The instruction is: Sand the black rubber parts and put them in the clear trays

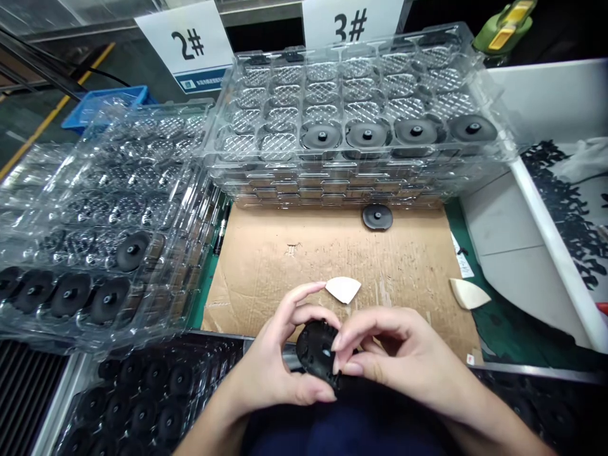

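Near the bottom centre, my left hand (280, 354) grips a round black part (316, 351) by its edge, between thumb and fingers. The fingers of my right hand (389, 348) are pinched together at the part's right side; whether a small piece is between them is hidden. Just beyond my left fingertips lies a white wedge-shaped piece (344, 289) on the brown cardboard (266, 253). Another black oval part (377, 216) rests at the cardboard's far edge, with a small stud at its centre.
Stacked clear trays (332, 171) with several black parts stand behind the cardboard. More trays (185, 253) are at the left. A second wedge (469, 294) lies right, beside a white bin (551, 234) of small black pieces. A blue basket (102, 104) sits far left.
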`<act>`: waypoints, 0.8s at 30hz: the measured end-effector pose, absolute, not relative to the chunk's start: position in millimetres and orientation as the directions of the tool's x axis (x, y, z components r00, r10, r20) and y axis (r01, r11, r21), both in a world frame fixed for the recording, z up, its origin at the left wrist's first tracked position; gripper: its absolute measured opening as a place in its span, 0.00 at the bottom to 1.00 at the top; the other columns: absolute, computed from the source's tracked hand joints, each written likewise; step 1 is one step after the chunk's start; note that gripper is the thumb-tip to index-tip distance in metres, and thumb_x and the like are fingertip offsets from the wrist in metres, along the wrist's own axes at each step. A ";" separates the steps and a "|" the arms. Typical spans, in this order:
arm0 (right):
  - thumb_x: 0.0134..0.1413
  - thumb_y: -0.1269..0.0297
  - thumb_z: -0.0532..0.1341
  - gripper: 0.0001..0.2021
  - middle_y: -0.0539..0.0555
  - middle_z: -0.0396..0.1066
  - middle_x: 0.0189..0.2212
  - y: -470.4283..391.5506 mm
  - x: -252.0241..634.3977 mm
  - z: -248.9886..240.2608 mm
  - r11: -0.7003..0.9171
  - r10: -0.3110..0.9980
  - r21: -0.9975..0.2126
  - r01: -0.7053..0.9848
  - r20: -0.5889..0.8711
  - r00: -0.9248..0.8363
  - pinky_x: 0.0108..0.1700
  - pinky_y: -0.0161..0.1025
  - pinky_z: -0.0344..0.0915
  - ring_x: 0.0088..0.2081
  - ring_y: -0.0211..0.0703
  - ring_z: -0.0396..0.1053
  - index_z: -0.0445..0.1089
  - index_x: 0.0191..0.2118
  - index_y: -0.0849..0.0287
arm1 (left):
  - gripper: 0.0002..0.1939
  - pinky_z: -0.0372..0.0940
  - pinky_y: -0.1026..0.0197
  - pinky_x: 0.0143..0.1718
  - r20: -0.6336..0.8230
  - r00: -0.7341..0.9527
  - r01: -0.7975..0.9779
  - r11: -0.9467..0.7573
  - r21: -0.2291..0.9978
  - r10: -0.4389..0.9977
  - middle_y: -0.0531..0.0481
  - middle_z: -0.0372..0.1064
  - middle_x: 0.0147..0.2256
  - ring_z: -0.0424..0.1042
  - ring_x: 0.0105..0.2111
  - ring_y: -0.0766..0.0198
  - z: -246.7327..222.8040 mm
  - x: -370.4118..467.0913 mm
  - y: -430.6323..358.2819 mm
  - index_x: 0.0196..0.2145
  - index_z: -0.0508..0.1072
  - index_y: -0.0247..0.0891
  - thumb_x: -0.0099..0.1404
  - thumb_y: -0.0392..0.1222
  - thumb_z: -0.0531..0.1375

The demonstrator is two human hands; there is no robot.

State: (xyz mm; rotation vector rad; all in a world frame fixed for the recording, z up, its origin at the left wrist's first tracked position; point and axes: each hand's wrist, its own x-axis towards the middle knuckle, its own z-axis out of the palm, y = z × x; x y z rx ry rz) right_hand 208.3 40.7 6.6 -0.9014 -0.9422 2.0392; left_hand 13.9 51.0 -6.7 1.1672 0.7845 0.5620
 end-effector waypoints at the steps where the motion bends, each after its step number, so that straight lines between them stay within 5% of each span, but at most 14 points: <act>1: 0.46 0.75 0.65 0.10 0.44 0.73 0.27 40.5 208.3 6.2 -0.504 0.802 -0.806 -0.312 -0.301 -0.517 0.34 0.23 0.64 0.31 0.27 0.70 0.74 0.34 0.52 | 0.45 0.51 0.52 0.54 -0.249 0.623 0.009 0.311 0.950 0.741 0.50 0.67 0.45 0.66 0.48 0.55 -6.6 13.5 51.4 0.57 0.48 0.51 0.46 0.51 0.67; 8: 0.46 0.74 0.65 0.04 0.47 0.73 0.28 36.1 214.9 -2.4 -0.553 0.738 -0.793 -0.254 -0.324 -0.592 0.36 0.26 0.65 0.31 0.29 0.70 0.74 0.29 0.58 | 0.52 0.54 0.52 0.53 -0.257 0.669 0.057 0.297 0.953 0.697 0.51 0.68 0.43 0.68 0.45 0.57 -6.6 16.3 52.0 0.57 0.47 0.53 0.40 0.41 0.71; 17: 0.42 0.70 0.67 0.03 0.49 0.73 0.25 25.7 214.0 -9.4 -0.538 0.797 -0.820 -0.197 -0.418 -0.436 0.30 0.28 0.63 0.27 0.32 0.68 0.74 0.28 0.59 | 0.52 0.57 0.53 0.51 -0.087 0.626 -0.006 0.117 0.993 0.775 0.47 0.66 0.47 0.66 0.48 0.54 -19.1 15.0 48.7 0.59 0.46 0.51 0.42 0.37 0.70; 24: 0.43 0.67 0.68 0.05 0.49 0.72 0.25 26.5 211.1 -11.2 -0.534 0.779 -0.836 -0.127 -0.429 -0.457 0.27 0.27 0.58 0.24 0.29 0.63 0.74 0.30 0.58 | 0.52 0.57 0.53 0.52 -0.131 0.637 0.025 0.150 0.988 0.760 0.47 0.67 0.45 0.67 0.47 0.55 -16.6 11.3 48.5 0.58 0.47 0.49 0.42 0.35 0.70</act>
